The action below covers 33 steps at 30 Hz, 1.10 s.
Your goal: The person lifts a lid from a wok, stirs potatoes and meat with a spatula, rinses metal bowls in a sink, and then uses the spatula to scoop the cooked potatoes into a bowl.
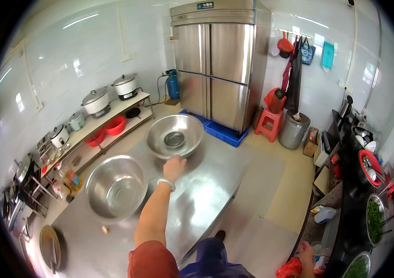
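Note:
My left hand (pixel 174 168), with a pale bangle on the wrist, grips the near rim of a large stainless steel basin (pixel 155 142). A darker round patch shows at that basin's bottom; I cannot tell what it is. Closer to me on the steel table (pixel 214 180) stands a second large steel basin (pixel 96 187), with a small pale brown piece of food (pixel 105 229) beside it. At the lower right, my right hand (pixel 305 251) holds a red plastic bag (pixel 290 268), whose contents are hidden.
A round chopping board (pixel 45 234) with a cleaver (pixel 51 252) lies at the table's left end. Rice cookers (pixel 96 100) line a shelf. A steel refrigerator (pixel 231 52) stands behind. On the right, a dark counter (pixel 349 212) carries bowls of chopped greens (pixel 374 219).

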Each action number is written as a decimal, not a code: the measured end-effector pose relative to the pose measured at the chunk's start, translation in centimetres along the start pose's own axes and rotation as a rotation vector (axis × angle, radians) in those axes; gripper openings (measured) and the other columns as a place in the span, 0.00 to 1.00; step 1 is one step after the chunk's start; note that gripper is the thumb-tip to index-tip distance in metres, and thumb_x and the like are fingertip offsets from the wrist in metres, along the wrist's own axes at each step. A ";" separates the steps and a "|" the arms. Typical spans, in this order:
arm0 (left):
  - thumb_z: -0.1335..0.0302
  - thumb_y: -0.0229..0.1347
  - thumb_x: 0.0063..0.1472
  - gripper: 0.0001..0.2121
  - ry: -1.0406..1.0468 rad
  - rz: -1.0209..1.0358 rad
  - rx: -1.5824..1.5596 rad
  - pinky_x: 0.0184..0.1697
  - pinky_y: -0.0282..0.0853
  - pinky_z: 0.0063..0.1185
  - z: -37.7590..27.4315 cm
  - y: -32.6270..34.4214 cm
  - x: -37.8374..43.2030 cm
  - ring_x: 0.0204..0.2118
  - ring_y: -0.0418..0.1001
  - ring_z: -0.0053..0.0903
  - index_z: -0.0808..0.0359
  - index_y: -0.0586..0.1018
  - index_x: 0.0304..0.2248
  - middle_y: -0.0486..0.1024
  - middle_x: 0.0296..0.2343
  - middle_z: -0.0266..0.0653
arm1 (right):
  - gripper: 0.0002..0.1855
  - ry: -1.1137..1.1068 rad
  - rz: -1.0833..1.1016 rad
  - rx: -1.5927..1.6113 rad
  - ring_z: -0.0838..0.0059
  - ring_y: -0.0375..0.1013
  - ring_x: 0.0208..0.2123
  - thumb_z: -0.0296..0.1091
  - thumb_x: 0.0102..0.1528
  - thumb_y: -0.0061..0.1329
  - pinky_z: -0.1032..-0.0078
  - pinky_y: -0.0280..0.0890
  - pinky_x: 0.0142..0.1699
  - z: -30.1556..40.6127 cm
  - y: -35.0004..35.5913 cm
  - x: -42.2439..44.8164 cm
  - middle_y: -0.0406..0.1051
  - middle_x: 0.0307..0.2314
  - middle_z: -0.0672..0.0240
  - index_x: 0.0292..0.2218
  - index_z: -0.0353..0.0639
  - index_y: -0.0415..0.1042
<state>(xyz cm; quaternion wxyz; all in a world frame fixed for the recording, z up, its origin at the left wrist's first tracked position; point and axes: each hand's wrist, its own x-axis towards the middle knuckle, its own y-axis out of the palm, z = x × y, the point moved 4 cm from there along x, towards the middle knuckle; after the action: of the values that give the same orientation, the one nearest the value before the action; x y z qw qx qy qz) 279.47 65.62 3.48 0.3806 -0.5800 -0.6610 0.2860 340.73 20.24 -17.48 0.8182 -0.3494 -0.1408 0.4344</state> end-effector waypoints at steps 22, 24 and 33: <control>0.69 0.53 0.59 0.20 0.097 0.126 0.196 0.55 0.63 0.31 -16.3 5.0 30.0 0.51 0.68 0.41 0.71 0.71 0.48 0.71 0.46 0.53 | 0.20 0.425 0.393 -0.263 0.54 0.70 0.46 0.41 0.58 0.42 0.63 0.64 0.52 2.5 3.8 15.1 0.71 0.44 0.55 0.50 0.47 0.69; 0.69 0.52 0.61 0.19 0.206 0.162 0.100 0.56 0.62 0.30 -23.7 4.5 28.4 0.51 0.68 0.40 0.71 0.71 0.49 0.71 0.47 0.53 | 0.18 0.149 0.293 -0.068 0.57 0.71 0.45 0.41 0.60 0.42 0.67 0.65 0.50 7.7 4.0 24.4 0.72 0.42 0.56 0.48 0.44 0.70; 0.70 0.54 0.61 0.15 0.291 0.731 -0.489 0.44 0.66 0.22 -53.2 31.9 17.8 0.38 0.72 0.29 0.69 0.77 0.44 0.77 0.35 0.39 | 0.33 0.003 0.384 1.315 0.76 0.70 0.38 0.45 0.63 0.42 0.77 0.69 0.40 19.7 -5.1 52.7 0.67 0.47 0.65 0.63 0.49 0.45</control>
<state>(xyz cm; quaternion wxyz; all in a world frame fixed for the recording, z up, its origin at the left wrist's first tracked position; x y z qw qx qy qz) 340.78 84.95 9.44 0.1955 -0.8818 -0.4011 0.1527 364.06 69.84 -3.69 0.7689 0.2006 0.2179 0.5667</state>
